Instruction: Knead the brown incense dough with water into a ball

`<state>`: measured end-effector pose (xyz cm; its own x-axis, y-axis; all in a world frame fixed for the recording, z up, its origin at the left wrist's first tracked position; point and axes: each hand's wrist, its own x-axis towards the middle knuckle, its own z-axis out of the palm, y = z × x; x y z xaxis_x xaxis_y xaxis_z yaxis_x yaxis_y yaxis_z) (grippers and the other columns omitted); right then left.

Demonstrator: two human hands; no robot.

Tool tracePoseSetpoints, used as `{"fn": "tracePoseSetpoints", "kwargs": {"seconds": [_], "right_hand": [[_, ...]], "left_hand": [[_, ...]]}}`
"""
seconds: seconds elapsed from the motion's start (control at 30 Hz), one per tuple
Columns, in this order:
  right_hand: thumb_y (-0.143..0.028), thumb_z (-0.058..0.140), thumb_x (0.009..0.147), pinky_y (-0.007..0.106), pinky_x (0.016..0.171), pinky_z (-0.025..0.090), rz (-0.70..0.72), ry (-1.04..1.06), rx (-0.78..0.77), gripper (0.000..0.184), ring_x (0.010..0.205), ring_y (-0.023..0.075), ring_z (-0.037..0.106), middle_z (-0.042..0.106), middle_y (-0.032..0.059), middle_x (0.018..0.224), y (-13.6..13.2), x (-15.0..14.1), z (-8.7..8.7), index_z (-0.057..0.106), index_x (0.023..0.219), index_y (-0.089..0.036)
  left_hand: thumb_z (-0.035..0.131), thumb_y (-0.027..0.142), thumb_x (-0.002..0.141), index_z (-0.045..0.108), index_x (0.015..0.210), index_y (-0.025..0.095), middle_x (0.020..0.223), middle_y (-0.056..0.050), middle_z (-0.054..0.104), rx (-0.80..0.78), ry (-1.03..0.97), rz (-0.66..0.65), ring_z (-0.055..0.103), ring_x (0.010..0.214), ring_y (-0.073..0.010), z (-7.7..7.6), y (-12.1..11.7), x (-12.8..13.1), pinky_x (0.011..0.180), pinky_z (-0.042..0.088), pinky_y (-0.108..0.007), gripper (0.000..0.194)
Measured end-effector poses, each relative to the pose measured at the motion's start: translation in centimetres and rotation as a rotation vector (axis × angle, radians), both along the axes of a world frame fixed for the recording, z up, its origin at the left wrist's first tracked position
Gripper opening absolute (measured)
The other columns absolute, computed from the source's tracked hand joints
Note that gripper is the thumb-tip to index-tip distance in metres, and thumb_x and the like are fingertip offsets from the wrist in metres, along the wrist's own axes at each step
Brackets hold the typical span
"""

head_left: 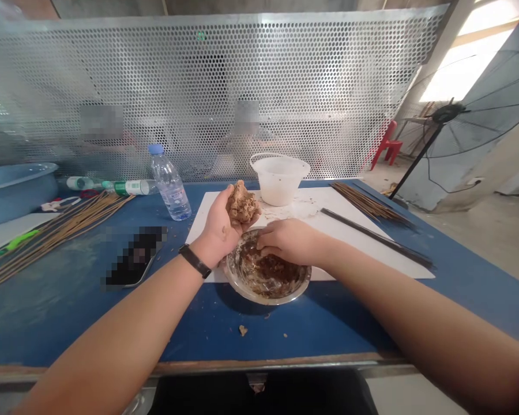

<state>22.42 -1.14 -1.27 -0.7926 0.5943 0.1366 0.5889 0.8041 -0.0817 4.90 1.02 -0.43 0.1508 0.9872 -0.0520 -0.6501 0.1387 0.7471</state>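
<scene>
Resting in L grip [219, 230], against palm: brn lump [243, 204]

Glaring window [452, 72] upper right, edges stretched

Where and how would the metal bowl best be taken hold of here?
Probably by the near rim of the metal bowl, coming from the wearer's side: that curved lip is exposed, whereas the right hand reaches in over the far side.
</scene>
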Motion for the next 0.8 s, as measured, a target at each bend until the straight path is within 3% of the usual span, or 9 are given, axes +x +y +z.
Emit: {"fn": "tracePoseSetpoints", "kwargs": {"seconds": [0.13,0.23,0.33,0.43,0.57,0.8], "right_hand": [[-0.003,0.056,0.085,0.035,0.081,0.043,0.241,-0.065,0.118,0.037,0.103,0.0243,0.058,0.071,0.0092,0.105,1.0,-0.3,-0.1,0.077,0.110,-0.021],[-0.012,0.061,0.085,0.041,0.084,0.038,0.214,-0.192,0.188,0.046,0.103,0.0292,0.055,0.065,0.0149,0.114,1.0,-0.3,-0.2,0.073,0.127,-0.026],[-0.017,0.060,0.087,0.042,0.081,0.031,0.143,-0.255,0.221,0.050,0.098,0.0303,0.051,0.064,0.0161,0.110,0.7,0.1,-0.4,0.068,0.135,-0.032],[-0.016,0.058,0.087,0.040,0.080,0.028,0.114,-0.224,0.216,0.041,0.097,0.0288,0.048,0.064,0.0142,0.103,0.6,0.5,-0.8,0.076,0.121,-0.028],[-0.014,0.059,0.081,0.039,0.081,0.031,0.099,-0.222,0.182,0.018,0.096,0.0262,0.049,0.065,0.0117,0.097,0.7,0.5,-0.8,0.077,0.079,-0.016],[-0.014,0.057,0.082,0.039,0.087,0.040,0.065,-0.230,0.045,0.017,0.093,0.0246,0.055,0.069,0.0115,0.095,-0.8,0.8,1.3,0.074,0.077,-0.014]], "left_hand": [[0.056,0.041,0.095,0.066,0.091,0.021,0.075,-0.001,0.069,0.025,-0.024,0.014,0.068,0.064,-0.0156,-0.1,0.1,0.2,0.065,0.059,-0.029,0.023],[0.056,0.039,0.095,0.067,0.092,0.021,0.076,-0.001,0.069,0.018,0.002,0.059,0.068,0.064,-0.0162,-0.2,-0.1,0.4,0.064,0.059,-0.030,0.022],[0.059,0.040,0.094,0.067,0.092,0.020,0.080,-0.002,0.071,-0.018,0.062,0.115,0.069,0.066,-0.0168,-0.3,-0.3,0.6,0.063,0.059,-0.030,0.021],[0.061,0.042,0.092,0.067,0.091,0.020,0.082,-0.002,0.072,-0.006,0.091,0.118,0.069,0.068,-0.0162,-0.6,-0.4,0.9,0.066,0.060,-0.030,0.023],[0.064,0.046,0.089,0.068,0.090,0.019,0.082,-0.003,0.071,0.042,0.152,0.113,0.070,0.069,-0.0173,-1.0,-0.1,1.0,0.067,0.060,-0.032,0.027],[0.067,0.049,0.086,0.068,0.094,0.020,0.089,-0.003,0.073,0.077,0.205,0.145,0.069,0.070,-0.0167,-1.7,0.0,1.0,0.064,0.058,-0.030,0.030]]}}
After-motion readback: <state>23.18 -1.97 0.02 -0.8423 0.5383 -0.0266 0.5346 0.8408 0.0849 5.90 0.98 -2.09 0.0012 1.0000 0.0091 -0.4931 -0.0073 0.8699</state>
